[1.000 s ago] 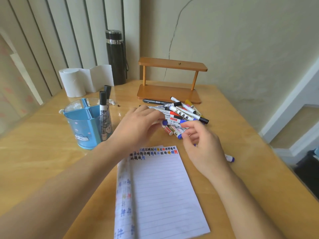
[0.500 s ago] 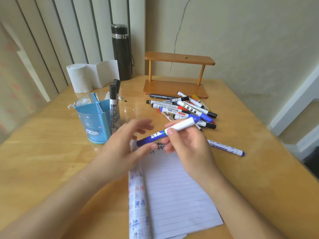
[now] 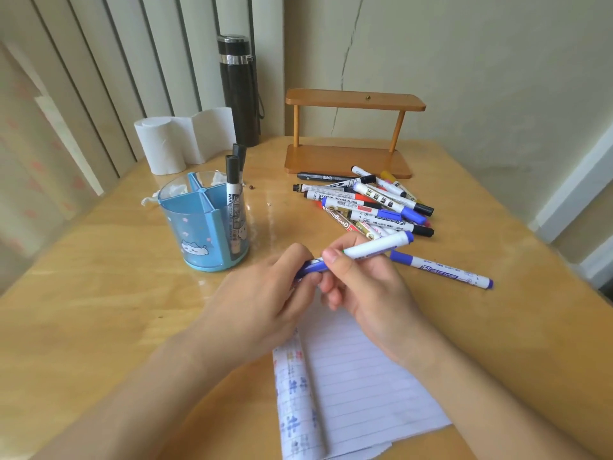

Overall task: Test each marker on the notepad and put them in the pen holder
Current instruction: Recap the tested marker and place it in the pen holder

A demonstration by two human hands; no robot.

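The right hand (image 3: 368,283) grips a marker (image 3: 374,248) across its white barrel, thumb on top and the other fingers (image 3: 326,287) curled beneath. The left hand (image 3: 265,303) is closed round the blue cap (image 3: 313,267) at the end nearer it, so both hands are clamped on the one marker, held in the air just over the far edge of the notepad (image 3: 358,376). Beyond the right fingers lies the pile (image 3: 365,204) of untested markers, with one more (image 3: 441,268) alone on the tabletop (image 3: 99,293) just past them. The holder (image 3: 199,234) stands ahead of the left fingers, with two markers (image 3: 233,190) in one compartment. The marker looks light, stiff and smooth, so the barrel may slip if pinched loosely. A hold close to the cap should give the firmest purchase, with the pull straight along its length. The felt tip is likely soft and wants only a light stroke. The thin paper may slide unless a hand steadies it.
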